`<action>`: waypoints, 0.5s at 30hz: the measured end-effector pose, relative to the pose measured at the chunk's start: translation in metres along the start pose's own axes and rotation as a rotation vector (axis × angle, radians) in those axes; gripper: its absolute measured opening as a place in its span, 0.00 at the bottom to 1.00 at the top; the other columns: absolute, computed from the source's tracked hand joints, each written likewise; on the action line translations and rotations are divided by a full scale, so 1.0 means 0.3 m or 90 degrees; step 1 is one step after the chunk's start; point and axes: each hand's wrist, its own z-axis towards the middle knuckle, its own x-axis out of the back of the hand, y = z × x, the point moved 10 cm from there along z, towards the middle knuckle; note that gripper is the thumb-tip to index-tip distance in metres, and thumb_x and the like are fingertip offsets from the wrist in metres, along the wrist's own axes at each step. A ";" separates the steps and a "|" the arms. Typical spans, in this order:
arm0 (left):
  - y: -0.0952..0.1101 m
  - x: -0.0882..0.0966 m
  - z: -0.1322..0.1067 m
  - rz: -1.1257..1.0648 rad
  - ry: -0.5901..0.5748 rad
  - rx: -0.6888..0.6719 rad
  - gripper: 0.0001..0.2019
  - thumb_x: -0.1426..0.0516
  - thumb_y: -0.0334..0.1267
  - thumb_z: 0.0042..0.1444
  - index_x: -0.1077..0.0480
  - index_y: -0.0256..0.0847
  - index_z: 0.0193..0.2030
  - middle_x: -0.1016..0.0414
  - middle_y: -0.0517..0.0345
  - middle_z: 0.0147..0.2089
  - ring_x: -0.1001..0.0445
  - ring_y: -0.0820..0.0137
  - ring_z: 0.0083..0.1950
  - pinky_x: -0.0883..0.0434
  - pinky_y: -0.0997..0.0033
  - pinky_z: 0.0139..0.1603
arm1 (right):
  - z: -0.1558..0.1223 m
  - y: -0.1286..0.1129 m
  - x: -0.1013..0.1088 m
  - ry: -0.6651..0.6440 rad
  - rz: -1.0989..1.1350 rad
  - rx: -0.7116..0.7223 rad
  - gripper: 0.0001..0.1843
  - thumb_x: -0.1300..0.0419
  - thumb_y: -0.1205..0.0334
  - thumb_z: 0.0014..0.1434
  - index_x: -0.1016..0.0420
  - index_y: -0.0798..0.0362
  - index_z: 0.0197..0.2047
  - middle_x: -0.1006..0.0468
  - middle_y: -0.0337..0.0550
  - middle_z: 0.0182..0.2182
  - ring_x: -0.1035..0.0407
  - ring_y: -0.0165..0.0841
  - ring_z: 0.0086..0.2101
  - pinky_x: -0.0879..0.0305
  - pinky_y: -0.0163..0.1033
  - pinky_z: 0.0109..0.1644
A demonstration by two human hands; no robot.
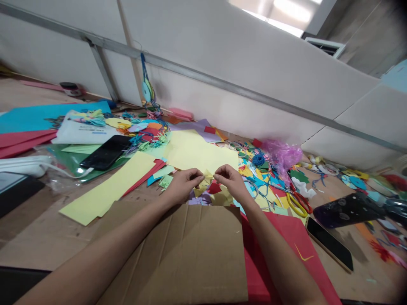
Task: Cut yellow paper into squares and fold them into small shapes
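The left hand (181, 186) and right hand (232, 182) nearly close, their fingertips pinching a small folded scrap of pale yellow paper (205, 181) just above a brown cardboard sheet (178, 258), and this light, soft paper bends easily, so its folded edges offer the firmest hold.

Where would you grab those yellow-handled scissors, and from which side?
Probably by the finger loops of the scissors, coming from the near right: the loops lie flat on the near side, while the blades point away among the paper scraps.
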 end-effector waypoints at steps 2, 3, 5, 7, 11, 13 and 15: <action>-0.015 -0.007 0.004 -0.037 0.004 0.005 0.13 0.43 0.49 0.56 0.28 0.40 0.31 0.26 0.59 0.28 0.28 0.67 0.31 0.33 0.68 0.35 | 0.002 0.025 -0.011 -0.007 0.061 -0.035 0.13 0.32 0.53 0.53 0.26 0.52 0.34 0.25 0.36 0.28 0.32 0.30 0.29 0.36 0.36 0.35; -0.018 -0.011 0.005 -0.049 0.004 0.005 0.13 0.43 0.49 0.55 0.28 0.40 0.31 0.26 0.59 0.28 0.28 0.67 0.31 0.33 0.68 0.35 | 0.001 0.032 -0.019 -0.013 0.077 -0.047 0.13 0.32 0.52 0.52 0.26 0.52 0.33 0.25 0.36 0.28 0.32 0.30 0.29 0.36 0.37 0.35; -0.017 -0.019 0.006 -0.071 0.003 0.003 0.13 0.42 0.49 0.54 0.29 0.40 0.31 0.27 0.60 0.28 0.28 0.68 0.30 0.33 0.68 0.34 | -0.002 0.040 -0.029 -0.015 0.091 -0.062 0.14 0.31 0.52 0.51 0.25 0.53 0.31 0.25 0.36 0.26 0.32 0.30 0.27 0.36 0.36 0.35; -0.012 -0.027 0.006 -0.081 -0.003 0.001 0.13 0.42 0.48 0.54 0.29 0.40 0.31 0.27 0.60 0.28 0.28 0.68 0.30 0.33 0.68 0.33 | -0.005 0.038 -0.030 -0.004 0.091 -0.063 0.13 0.31 0.53 0.51 0.26 0.53 0.29 0.26 0.35 0.23 0.32 0.29 0.25 0.36 0.36 0.33; -0.013 -0.031 0.005 -0.089 0.002 0.007 0.12 0.41 0.48 0.54 0.28 0.40 0.31 0.27 0.61 0.27 0.28 0.68 0.29 0.33 0.69 0.33 | -0.007 0.027 -0.027 0.016 0.102 -0.059 0.12 0.32 0.53 0.51 0.25 0.53 0.28 0.26 0.35 0.22 0.30 0.30 0.24 0.37 0.35 0.31; -0.020 -0.028 0.005 -0.111 0.015 0.011 0.13 0.41 0.48 0.54 0.28 0.40 0.30 0.27 0.61 0.27 0.28 0.69 0.29 0.33 0.69 0.33 | -0.008 0.028 -0.031 0.014 0.129 -0.070 0.13 0.32 0.52 0.51 0.25 0.53 0.30 0.26 0.35 0.22 0.30 0.29 0.23 0.36 0.35 0.30; -0.028 -0.026 0.005 -0.141 0.029 0.016 0.13 0.40 0.49 0.53 0.29 0.40 0.30 0.28 0.62 0.28 0.28 0.69 0.29 0.32 0.69 0.33 | -0.010 0.031 -0.037 0.007 0.147 -0.084 0.13 0.31 0.52 0.50 0.24 0.53 0.30 0.26 0.34 0.23 0.31 0.28 0.23 0.36 0.34 0.30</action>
